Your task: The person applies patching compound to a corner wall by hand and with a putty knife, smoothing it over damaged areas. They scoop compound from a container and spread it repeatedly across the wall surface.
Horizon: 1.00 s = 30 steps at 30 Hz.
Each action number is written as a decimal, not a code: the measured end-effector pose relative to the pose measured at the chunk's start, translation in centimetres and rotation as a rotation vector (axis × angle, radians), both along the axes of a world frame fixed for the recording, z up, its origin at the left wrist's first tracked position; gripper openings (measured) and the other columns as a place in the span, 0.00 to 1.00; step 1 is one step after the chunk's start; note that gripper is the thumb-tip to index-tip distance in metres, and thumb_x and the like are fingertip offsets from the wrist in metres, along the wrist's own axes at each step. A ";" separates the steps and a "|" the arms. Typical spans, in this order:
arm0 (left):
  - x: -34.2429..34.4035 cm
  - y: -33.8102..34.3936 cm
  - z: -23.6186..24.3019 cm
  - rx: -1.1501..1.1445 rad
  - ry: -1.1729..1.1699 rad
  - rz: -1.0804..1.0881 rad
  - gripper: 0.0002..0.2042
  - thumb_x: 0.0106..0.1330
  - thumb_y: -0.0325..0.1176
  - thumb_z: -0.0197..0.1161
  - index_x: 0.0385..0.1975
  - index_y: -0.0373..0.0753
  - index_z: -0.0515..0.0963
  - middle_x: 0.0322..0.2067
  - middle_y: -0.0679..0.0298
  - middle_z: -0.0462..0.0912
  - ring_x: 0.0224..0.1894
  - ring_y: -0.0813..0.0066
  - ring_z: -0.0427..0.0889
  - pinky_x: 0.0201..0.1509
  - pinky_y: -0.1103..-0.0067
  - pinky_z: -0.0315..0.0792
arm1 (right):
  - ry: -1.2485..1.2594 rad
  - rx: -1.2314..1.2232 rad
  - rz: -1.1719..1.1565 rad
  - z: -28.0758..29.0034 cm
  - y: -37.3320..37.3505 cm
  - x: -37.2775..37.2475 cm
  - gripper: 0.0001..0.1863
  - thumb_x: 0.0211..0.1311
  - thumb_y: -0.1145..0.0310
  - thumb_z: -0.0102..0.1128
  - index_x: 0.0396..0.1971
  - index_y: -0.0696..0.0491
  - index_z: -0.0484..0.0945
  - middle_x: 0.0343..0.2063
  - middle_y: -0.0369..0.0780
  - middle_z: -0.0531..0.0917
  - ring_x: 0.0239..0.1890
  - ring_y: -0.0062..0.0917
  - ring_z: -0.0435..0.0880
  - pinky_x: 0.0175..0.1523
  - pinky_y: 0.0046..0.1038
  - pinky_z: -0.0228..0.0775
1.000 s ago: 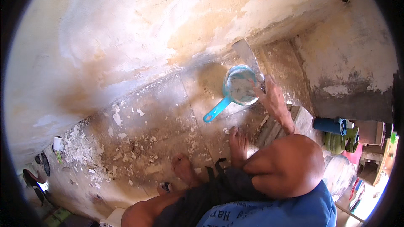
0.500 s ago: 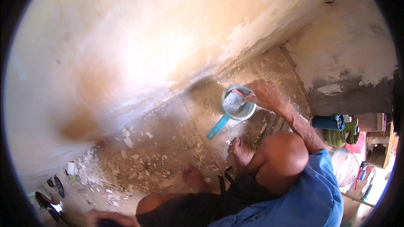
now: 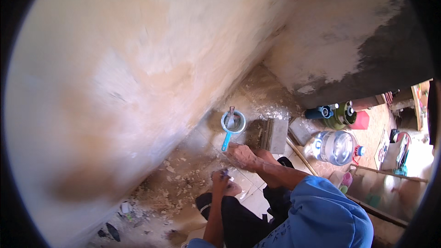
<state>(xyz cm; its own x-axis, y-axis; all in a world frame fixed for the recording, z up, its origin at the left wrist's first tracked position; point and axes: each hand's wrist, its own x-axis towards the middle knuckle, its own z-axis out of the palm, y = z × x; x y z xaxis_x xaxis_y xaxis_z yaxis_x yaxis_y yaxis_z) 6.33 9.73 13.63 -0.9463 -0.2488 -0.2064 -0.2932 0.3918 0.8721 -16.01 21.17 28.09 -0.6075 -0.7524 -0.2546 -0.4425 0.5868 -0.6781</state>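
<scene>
A blue long-handled dipper (image 3: 225, 143) stands on the floor near the foot of the wall. Inside it a scraper (image 3: 231, 118) leans with its handle end on the far rim, over greyish paste. My right hand (image 3: 243, 157) is beside the end of the dipper's handle, its fingertips too unclear to tell whether they touch it. Lower and to the left, my left hand (image 3: 220, 180) is held near my foot, with fingers curled around something small, dark and whitish that I cannot make out.
A stained, patchy wall (image 3: 151, 73) rises on the left. Paint flakes (image 3: 179, 174) litter the floor. Grey blocks (image 3: 277, 135) lie right of the dipper, with a stick (image 3: 301, 156), a large water bottle (image 3: 337, 148), a green gas cylinder (image 3: 341, 115) and a red container (image 3: 361, 120) beyond.
My right hand has let go of the scraper, now left in the dipper, and moved down to the dipper's handle. My left hand has come in from the lower left. The view has turned rightward.
</scene>
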 end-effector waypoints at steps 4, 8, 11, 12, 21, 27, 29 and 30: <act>-1.2 3.6 14.3 0.175 -0.314 -0.060 0.16 0.55 0.35 0.68 0.41 0.35 0.79 0.34 0.55 0.81 0.37 0.65 0.81 0.44 0.71 0.75 | 0.027 0.023 -0.019 -1.0 5.2 3.5 0.15 0.64 0.56 0.56 0.31 0.55 0.77 0.29 0.54 0.81 0.28 0.49 0.82 0.37 0.47 0.75; 0.9 3.3 25.4 0.332 -0.543 0.030 0.17 0.52 0.37 0.72 0.39 0.36 0.80 0.35 0.55 0.83 0.38 0.62 0.83 0.45 0.70 0.75 | -0.158 0.080 -0.254 8.6 8.6 5.0 0.15 0.62 0.55 0.56 0.35 0.54 0.77 0.31 0.51 0.82 0.36 0.46 0.83 0.42 0.43 0.74; 4.4 2.0 31.8 0.203 -0.365 0.043 0.17 0.52 0.37 0.73 0.38 0.35 0.81 0.34 0.54 0.84 0.36 0.64 0.84 0.44 0.72 0.76 | -0.073 0.066 -0.319 17.4 10.3 5.0 0.09 0.60 0.62 0.56 0.33 0.51 0.77 0.32 0.49 0.81 0.36 0.45 0.82 0.41 0.41 0.74; 5.4 1.6 33.7 0.178 -0.255 0.046 0.16 0.53 0.37 0.73 0.37 0.34 0.82 0.33 0.54 0.84 0.35 0.64 0.85 0.43 0.73 0.76 | 0.028 -0.026 -0.360 18.1 10.8 5.2 0.09 0.59 0.62 0.56 0.33 0.52 0.77 0.32 0.50 0.81 0.36 0.45 0.81 0.41 0.41 0.73; 10.0 -7.1 45.5 0.546 -0.371 0.519 0.12 0.63 0.31 0.66 0.41 0.31 0.79 0.37 0.59 0.84 0.40 0.72 0.83 0.44 0.76 0.76 | -0.449 -0.155 -0.998 25.4 20.8 4.3 0.12 0.50 0.65 0.66 0.30 0.53 0.73 0.17 0.37 0.77 0.21 0.29 0.79 0.28 0.34 0.74; -5.5 -5.5 58.2 0.926 0.048 0.252 0.11 0.67 0.30 0.63 0.47 0.41 0.73 0.41 0.63 0.80 0.45 0.69 0.80 0.53 0.66 0.74 | -0.866 -0.757 -0.812 45.4 9.8 4.7 0.13 0.69 0.61 0.55 0.45 0.54 0.75 0.37 0.36 0.79 0.38 0.20 0.79 0.42 0.25 0.73; -8.8 -4.2 64.4 1.322 0.108 0.153 0.14 0.63 0.30 0.64 0.48 0.40 0.73 0.42 0.62 0.80 0.47 0.67 0.80 0.53 0.67 0.74 | -0.931 -0.890 -0.740 50.6 6.7 6.2 0.16 0.69 0.60 0.54 0.50 0.55 0.74 0.39 0.37 0.79 0.39 0.21 0.79 0.44 0.27 0.73; -9.4 -3.9 66.6 1.327 0.129 0.117 0.16 0.62 0.29 0.64 0.49 0.39 0.72 0.43 0.61 0.80 0.47 0.67 0.80 0.53 0.67 0.74 | -0.954 -0.957 -0.687 52.8 5.3 6.2 0.18 0.70 0.60 0.53 0.52 0.55 0.74 0.40 0.37 0.79 0.40 0.21 0.79 0.45 0.28 0.73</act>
